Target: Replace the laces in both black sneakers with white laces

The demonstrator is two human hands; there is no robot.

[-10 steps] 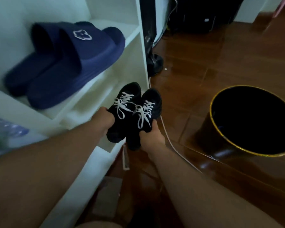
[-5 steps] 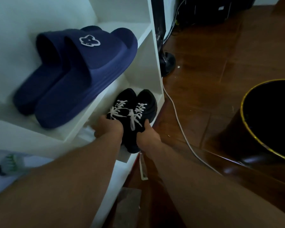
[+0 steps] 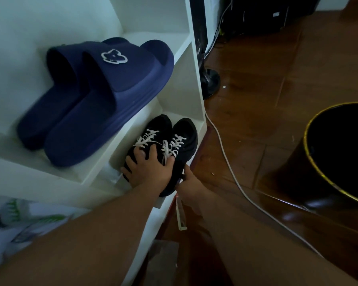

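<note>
Two black sneakers stand side by side on the lower shelf (image 3: 180, 116) of a white rack, toes pointing away from me. The left sneaker (image 3: 160, 124) and the right sneaker (image 3: 187, 131) both carry white laces (image 3: 148, 138). My left hand (image 3: 148, 172) lies palm down over their tops, with fingers spread on the left sneaker and the thumb by the right sneaker's laces. At the shelf's front edge my right hand (image 3: 189, 182) grips the heel of the right sneaker; its fingers are hidden underneath.
A pair of navy slippers (image 3: 95, 96) fills the shelf above. On the wooden floor to the right stand a dark bin with a gold rim (image 3: 310, 157) and a black round base (image 3: 210, 81), and a white cable (image 3: 225, 157) runs between them. A white strip (image 3: 181, 215) lies by the rack.
Both hands carried the sneakers from the air into the lower shelf and set them down. My left hand moved from the left sneaker's side to the top of the pair.
</note>
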